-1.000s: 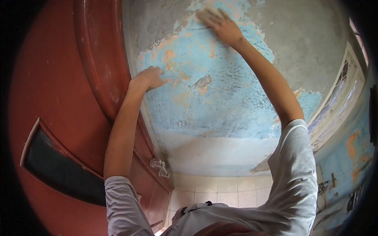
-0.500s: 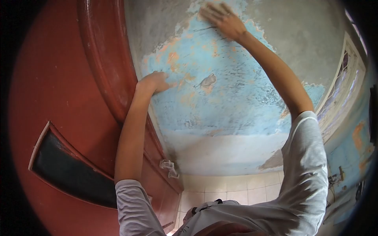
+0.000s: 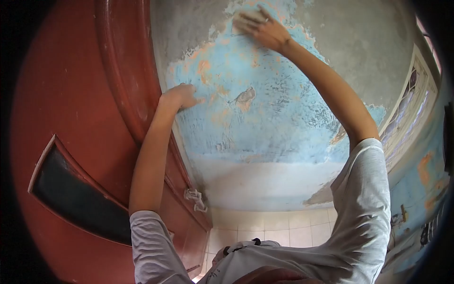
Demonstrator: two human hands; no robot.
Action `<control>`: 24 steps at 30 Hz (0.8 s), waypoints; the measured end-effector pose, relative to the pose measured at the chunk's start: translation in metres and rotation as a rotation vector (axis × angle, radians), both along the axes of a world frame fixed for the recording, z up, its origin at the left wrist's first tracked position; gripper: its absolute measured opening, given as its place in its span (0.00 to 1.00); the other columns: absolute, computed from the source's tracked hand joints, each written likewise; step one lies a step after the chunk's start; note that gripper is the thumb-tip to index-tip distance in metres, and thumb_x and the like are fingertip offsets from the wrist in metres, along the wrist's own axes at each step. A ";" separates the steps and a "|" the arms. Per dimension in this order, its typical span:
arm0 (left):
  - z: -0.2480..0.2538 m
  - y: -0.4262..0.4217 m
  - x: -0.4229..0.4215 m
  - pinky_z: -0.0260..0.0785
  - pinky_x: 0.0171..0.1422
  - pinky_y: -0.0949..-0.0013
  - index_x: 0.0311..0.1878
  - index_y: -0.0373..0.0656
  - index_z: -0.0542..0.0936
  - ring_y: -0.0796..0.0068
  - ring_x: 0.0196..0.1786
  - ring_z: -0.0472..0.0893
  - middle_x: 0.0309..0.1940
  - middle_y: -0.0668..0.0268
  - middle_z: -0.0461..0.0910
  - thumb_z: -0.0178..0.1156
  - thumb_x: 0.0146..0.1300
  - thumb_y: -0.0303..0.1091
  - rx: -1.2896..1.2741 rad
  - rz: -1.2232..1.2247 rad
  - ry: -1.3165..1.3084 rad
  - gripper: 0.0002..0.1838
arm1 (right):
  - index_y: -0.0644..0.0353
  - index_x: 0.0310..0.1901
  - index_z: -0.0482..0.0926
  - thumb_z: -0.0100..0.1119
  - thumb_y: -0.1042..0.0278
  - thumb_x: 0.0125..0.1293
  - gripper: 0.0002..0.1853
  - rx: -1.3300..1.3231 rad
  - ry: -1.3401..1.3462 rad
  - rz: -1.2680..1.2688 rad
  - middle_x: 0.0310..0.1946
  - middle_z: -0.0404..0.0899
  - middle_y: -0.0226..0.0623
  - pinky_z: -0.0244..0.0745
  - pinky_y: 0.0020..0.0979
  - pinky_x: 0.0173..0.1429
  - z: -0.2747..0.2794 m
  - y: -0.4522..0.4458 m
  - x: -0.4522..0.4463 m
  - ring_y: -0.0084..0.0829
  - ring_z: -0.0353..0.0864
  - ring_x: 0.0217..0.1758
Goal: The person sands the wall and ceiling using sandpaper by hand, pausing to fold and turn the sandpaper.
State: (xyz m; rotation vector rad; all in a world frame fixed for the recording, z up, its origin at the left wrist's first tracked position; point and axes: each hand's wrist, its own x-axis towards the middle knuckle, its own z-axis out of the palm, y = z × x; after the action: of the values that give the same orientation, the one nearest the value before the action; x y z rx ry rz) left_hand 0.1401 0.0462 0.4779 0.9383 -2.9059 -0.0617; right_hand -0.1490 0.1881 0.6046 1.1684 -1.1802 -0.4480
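Observation:
My right hand (image 3: 260, 29) is high on the wall, over the upper part of the peeling blue paint (image 3: 279, 71). Its fingers lie over a thin, pale, flat piece (image 3: 238, 26), blurred, pressed to the wall. On the left, my left hand (image 3: 180, 97) rests against the wall beside the red door frame (image 3: 130, 80), thumb and fingers apart, with nothing visible in it. Between and below the hands, a grey chipped patch (image 3: 245, 98) shows in the blue paint.
A red door (image 3: 71, 104) with a dark panel (image 3: 78, 194) fills the left side. A white latch (image 3: 196, 199) is on its edge. Bare grey plaster (image 3: 364, 42) surrounds the blue paint. A window grille (image 3: 409, 111) stands at right, floor tiles (image 3: 279, 236) below.
My right hand has shifted slightly on the wall, and the pale piece's edge shows more at the fingertips. My left hand stays by the door frame. The view has swayed a little.

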 end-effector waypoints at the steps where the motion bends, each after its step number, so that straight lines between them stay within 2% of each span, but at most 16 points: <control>1: 0.000 0.001 0.000 0.72 0.70 0.52 0.69 0.36 0.77 0.49 0.68 0.78 0.66 0.46 0.78 0.62 0.69 0.62 -0.001 0.013 0.010 0.39 | 0.38 0.84 0.51 0.50 0.65 0.77 0.36 -0.120 -0.043 -0.023 0.83 0.55 0.15 0.41 0.56 0.90 0.012 0.009 0.002 0.22 0.59 0.84; 2: -0.001 0.003 0.000 0.72 0.70 0.52 0.69 0.36 0.77 0.49 0.68 0.78 0.66 0.46 0.78 0.62 0.69 0.62 0.000 0.026 0.019 0.39 | 0.38 0.84 0.51 0.49 0.63 0.78 0.35 -0.239 -0.087 -0.046 0.83 0.56 0.16 0.41 0.55 0.90 0.018 0.015 0.006 0.23 0.59 0.84; 4: -0.002 0.006 0.001 0.72 0.70 0.52 0.69 0.36 0.77 0.49 0.68 0.78 0.67 0.46 0.78 0.61 0.70 0.62 -0.019 0.015 0.023 0.39 | 0.38 0.83 0.52 0.47 0.60 0.80 0.33 -0.265 -0.033 -0.074 0.82 0.58 0.16 0.39 0.53 0.90 -0.002 0.001 0.000 0.23 0.60 0.83; 6: -0.001 0.004 0.002 0.72 0.71 0.52 0.69 0.37 0.77 0.48 0.69 0.78 0.67 0.46 0.77 0.61 0.70 0.62 -0.040 0.016 0.032 0.38 | 0.37 0.84 0.50 0.47 0.63 0.80 0.35 -0.024 -0.056 0.034 0.82 0.58 0.14 0.38 0.54 0.90 -0.012 -0.013 -0.005 0.22 0.58 0.84; 7: -0.004 0.000 0.000 0.71 0.71 0.52 0.69 0.37 0.77 0.48 0.69 0.77 0.68 0.46 0.76 0.61 0.70 0.62 -0.033 -0.001 0.028 0.38 | 0.36 0.84 0.50 0.48 0.63 0.80 0.35 -0.005 0.031 -0.069 0.82 0.58 0.15 0.41 0.54 0.90 -0.001 -0.001 0.003 0.22 0.56 0.85; 8: -0.005 -0.006 -0.001 0.71 0.72 0.52 0.69 0.37 0.77 0.48 0.70 0.77 0.69 0.46 0.76 0.60 0.70 0.62 -0.032 -0.017 0.021 0.38 | 0.36 0.84 0.50 0.48 0.63 0.80 0.35 -0.012 0.027 -0.062 0.82 0.58 0.15 0.41 0.54 0.90 0.012 0.008 0.008 0.22 0.56 0.85; 10: -0.005 -0.006 -0.002 0.71 0.72 0.52 0.69 0.36 0.77 0.48 0.69 0.77 0.69 0.46 0.76 0.60 0.70 0.61 -0.041 0.014 0.027 0.38 | 0.35 0.84 0.48 0.46 0.62 0.81 0.35 -0.177 -0.091 -0.082 0.82 0.57 0.14 0.43 0.52 0.90 0.039 0.018 0.003 0.24 0.55 0.85; 12: -0.008 -0.005 -0.003 0.70 0.72 0.52 0.69 0.36 0.77 0.48 0.69 0.77 0.69 0.46 0.76 0.60 0.70 0.61 -0.030 0.039 0.028 0.38 | 0.33 0.84 0.49 0.47 0.62 0.80 0.35 -0.244 -0.038 -0.080 0.82 0.57 0.13 0.43 0.52 0.90 0.020 0.005 -0.007 0.24 0.55 0.85; 14: -0.005 -0.006 -0.002 0.69 0.74 0.55 0.70 0.37 0.77 0.45 0.69 0.77 0.66 0.45 0.79 0.60 0.68 0.61 -0.034 -0.002 0.010 0.39 | 0.30 0.84 0.50 0.49 0.63 0.78 0.36 -0.081 0.173 -0.128 0.82 0.57 0.11 0.43 0.55 0.89 -0.002 -0.008 -0.011 0.23 0.56 0.85; 15: -0.005 -0.008 -0.003 0.69 0.74 0.55 0.70 0.37 0.77 0.45 0.69 0.77 0.66 0.45 0.79 0.60 0.68 0.61 -0.034 -0.001 0.011 0.39 | 0.31 0.83 0.53 0.51 0.63 0.77 0.36 0.106 -0.169 0.141 0.83 0.57 0.12 0.43 0.55 0.89 0.000 -0.013 -0.021 0.23 0.56 0.85; 16: -0.007 -0.009 -0.003 0.69 0.74 0.55 0.70 0.36 0.77 0.46 0.70 0.77 0.66 0.45 0.79 0.60 0.68 0.61 -0.046 -0.017 0.011 0.39 | 0.31 0.83 0.53 0.51 0.63 0.77 0.36 0.107 -0.172 0.140 0.83 0.57 0.12 0.43 0.55 0.89 0.009 -0.001 -0.007 0.23 0.56 0.85; 18: -0.007 -0.011 -0.004 0.69 0.75 0.55 0.70 0.36 0.77 0.46 0.70 0.77 0.66 0.45 0.79 0.60 0.68 0.62 -0.057 -0.038 0.008 0.40 | 0.33 0.83 0.54 0.49 0.63 0.78 0.35 -0.095 -0.086 -0.124 0.82 0.59 0.13 0.44 0.51 0.90 0.036 0.022 0.014 0.25 0.58 0.84; 19: -0.007 -0.010 -0.004 0.68 0.75 0.55 0.70 0.36 0.77 0.46 0.70 0.77 0.67 0.44 0.78 0.60 0.69 0.62 -0.066 -0.035 0.024 0.40 | 0.35 0.83 0.54 0.50 0.63 0.77 0.35 -0.209 -0.110 -0.049 0.80 0.64 0.15 0.41 0.51 0.90 0.034 0.022 0.013 0.24 0.58 0.84; 22: -0.007 -0.006 -0.002 0.68 0.75 0.55 0.70 0.35 0.77 0.47 0.70 0.77 0.67 0.44 0.78 0.60 0.69 0.62 -0.044 -0.031 0.032 0.40 | 0.36 0.84 0.49 0.50 0.69 0.77 0.38 -0.035 -0.009 -0.147 0.82 0.58 0.16 0.41 0.50 0.90 -0.010 0.001 0.018 0.22 0.55 0.85; 23: -0.005 -0.005 -0.002 0.68 0.75 0.55 0.70 0.35 0.76 0.47 0.70 0.77 0.67 0.44 0.78 0.60 0.69 0.62 -0.028 -0.023 0.038 0.40 | 0.37 0.84 0.49 0.55 0.69 0.73 0.42 0.113 -0.200 0.143 0.83 0.58 0.20 0.42 0.51 0.90 -0.018 -0.018 -0.012 0.23 0.56 0.85; 24: -0.005 -0.005 -0.003 0.68 0.75 0.55 0.70 0.35 0.76 0.47 0.70 0.77 0.67 0.44 0.78 0.60 0.69 0.62 -0.027 -0.025 0.038 0.40 | 0.37 0.84 0.49 0.55 0.69 0.73 0.42 0.114 -0.200 0.141 0.83 0.58 0.20 0.42 0.51 0.90 -0.010 -0.010 -0.008 0.23 0.56 0.85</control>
State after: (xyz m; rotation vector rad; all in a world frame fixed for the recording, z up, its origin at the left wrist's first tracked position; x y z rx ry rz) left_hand 0.1374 0.0411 0.4729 0.8861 -2.8765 -0.0415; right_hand -0.1568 0.1785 0.5942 1.4106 -1.2465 -0.2993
